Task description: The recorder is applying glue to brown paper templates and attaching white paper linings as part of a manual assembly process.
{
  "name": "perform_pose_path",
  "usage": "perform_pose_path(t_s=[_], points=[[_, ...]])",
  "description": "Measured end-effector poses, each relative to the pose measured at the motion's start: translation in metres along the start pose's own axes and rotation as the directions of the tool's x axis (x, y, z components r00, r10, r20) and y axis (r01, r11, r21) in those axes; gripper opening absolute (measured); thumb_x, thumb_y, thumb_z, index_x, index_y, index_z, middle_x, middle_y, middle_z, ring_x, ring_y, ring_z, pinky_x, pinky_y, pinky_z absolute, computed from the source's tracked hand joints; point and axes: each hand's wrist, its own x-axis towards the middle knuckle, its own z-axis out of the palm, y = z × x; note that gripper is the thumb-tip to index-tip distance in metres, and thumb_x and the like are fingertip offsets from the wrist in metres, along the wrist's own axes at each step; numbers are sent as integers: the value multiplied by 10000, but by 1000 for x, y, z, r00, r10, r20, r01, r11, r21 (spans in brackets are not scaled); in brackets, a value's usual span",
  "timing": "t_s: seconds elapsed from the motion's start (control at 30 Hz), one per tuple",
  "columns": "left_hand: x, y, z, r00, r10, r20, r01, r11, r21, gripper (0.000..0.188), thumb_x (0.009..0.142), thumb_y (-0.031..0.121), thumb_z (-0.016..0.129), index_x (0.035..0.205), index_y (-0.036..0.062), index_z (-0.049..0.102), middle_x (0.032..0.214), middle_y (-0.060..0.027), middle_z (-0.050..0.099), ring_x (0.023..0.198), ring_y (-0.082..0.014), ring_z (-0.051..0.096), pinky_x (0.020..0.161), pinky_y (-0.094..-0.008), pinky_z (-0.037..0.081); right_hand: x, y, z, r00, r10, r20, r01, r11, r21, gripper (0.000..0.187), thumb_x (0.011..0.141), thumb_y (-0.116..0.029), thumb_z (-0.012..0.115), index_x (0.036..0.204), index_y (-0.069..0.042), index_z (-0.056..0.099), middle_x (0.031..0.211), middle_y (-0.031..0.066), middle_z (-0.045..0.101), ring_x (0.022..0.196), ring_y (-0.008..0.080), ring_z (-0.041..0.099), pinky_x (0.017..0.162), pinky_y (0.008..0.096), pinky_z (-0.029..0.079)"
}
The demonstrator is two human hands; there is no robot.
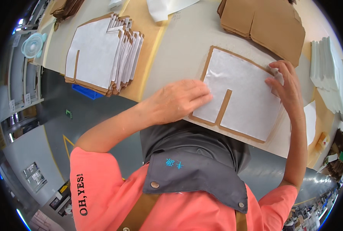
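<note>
A brown panel with a narrow slot lies on the table in front of me, and a white sheet covers most of it, leaving a brown border. My left hand rests at the sheet's left edge, fingers fairly straight and lying flat against it. At the upper right edge, my right hand has its thumb and fingers curled around a raised whitish edge of the sheet. Its fingertips are partly hidden. Both hands touch the same piece.
To the left stands a fanned stack of white-covered brown panels. Bare brown panels are piled at the far right. White sheets are stacked at the right edge. Another white sheet lies at the back. A blue bin shows below the table's edge.
</note>
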Motion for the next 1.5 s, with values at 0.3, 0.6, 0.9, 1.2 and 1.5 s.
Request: perform_pose_path(t_s=[0.3,0.6,0.9,1.2,1.5], points=[[-33,20,-2,993,97,64,-94,995,-44,354,787,37,647,1139,7,670,1113,-76,616,1066,-239,624,880,-358,556,-3,-3,5,1000,24,-16,-25,998,-60,348,789,-91,748,1106,-50,610,1149,81,599,1107,296,557,936,393,449],[-42,43,0,991,122,56,-124,992,29,347,776,31,665,1120,-16,676,1089,-89,622,1048,-236,629,911,-351,550,1,-2,1,1000,-8,-15,6,997,-81,359,775,-92,749,1103,-51,610,1137,90,606,1104,312,558,931,403,444],[-13,40,-5,997,45,59,-45,999,-1,394,823,45,599,1212,2,636,1183,-110,598,1164,-258,577,997,-392,484,1,-10,0,991,117,65,-119,993,18,308,756,-81,760,1012,-39,592,911,116,606,809,273,578,752,381,475],[33,2,18,998,-18,-59,28,983,184,444,833,42,560,1274,40,610,1318,-115,563,1255,-264,523,1026,-394,421,10,0,-7,960,231,160,-253,958,133,247,789,-141,775,866,1,587,777,61,570,734,195,533,694,331,467],[6,10,17,1000,-17,-12,18,991,131,470,824,31,592,1294,44,599,1325,-129,563,1220,-286,549,1030,-393,428,-1,-10,-8,900,340,274,-412,870,272,201,838,-129,744,906,8,614,764,84,617,687,188,564,650,332,478]])
